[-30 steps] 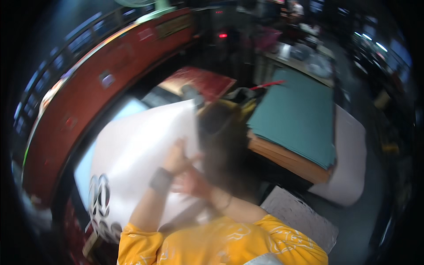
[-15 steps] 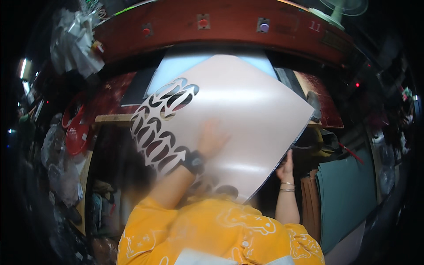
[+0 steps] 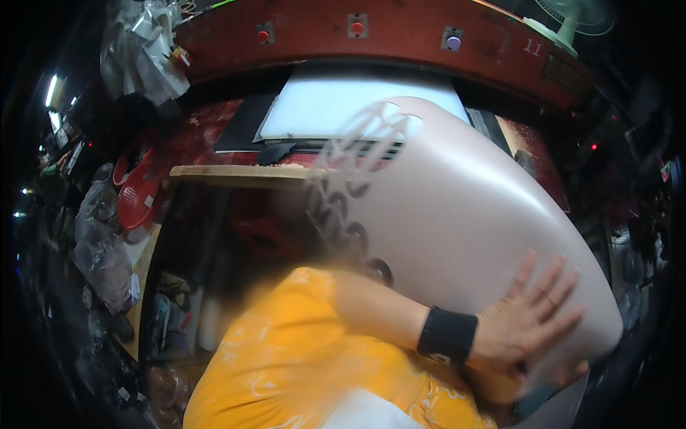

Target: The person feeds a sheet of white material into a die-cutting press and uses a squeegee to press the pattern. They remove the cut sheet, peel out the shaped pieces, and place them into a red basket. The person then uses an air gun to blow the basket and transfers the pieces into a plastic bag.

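A large white sheet with a row of curly cut-out shapes along its left edge bows over in front of me, blurred at its far end. My left hand, with a black wristband, lies flat on the sheet's near right corner. Its fingers are spread and its thumb sits at the sheet's edge, holding it. A blurred skin-coloured shape just under that corner may be my right hand; I cannot tell. My yellow sleeve fills the lower middle.
A red machine front with round buttons curves across the top, with a white flat bed below it. A wooden shelf edge lies to the left, with red baskets and plastic bags beside it. A fan stands top right.
The sheet has swung to the right and bowed over. My left hand has slid from the sheet's middle to its lower right corner. The right hand, seen earlier at the sheet's edge, is now hidden.
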Tool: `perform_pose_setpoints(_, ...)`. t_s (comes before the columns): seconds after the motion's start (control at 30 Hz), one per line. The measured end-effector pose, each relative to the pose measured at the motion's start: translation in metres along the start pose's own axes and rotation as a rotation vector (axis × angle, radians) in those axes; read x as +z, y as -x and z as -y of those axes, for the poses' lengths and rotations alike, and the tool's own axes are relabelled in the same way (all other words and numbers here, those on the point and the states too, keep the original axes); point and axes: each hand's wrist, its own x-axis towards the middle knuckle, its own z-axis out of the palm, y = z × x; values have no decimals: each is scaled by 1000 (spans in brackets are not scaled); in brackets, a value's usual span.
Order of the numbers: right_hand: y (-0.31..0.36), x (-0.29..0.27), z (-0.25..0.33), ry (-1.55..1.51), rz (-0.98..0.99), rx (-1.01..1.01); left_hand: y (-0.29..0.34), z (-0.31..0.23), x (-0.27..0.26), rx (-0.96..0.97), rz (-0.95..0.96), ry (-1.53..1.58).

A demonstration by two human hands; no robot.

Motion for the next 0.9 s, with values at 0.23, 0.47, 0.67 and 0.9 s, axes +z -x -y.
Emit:
perform_pose_setpoints(0.23,42,-78,15,256,-263,-29,-8,-44,77,202,489,496)
perform_pose_setpoints(0.47,83,-126,71,546,-466,-79,-1,-92,116,501,130,616)
perform_pose_setpoints(0.67,49,-90,145,866,-437,-269,-86,-101,84,768,44,742)
perform_pose_setpoints(0.9,-106,71,169,1083,170,-569,-168,4,-11,119,-217,570)
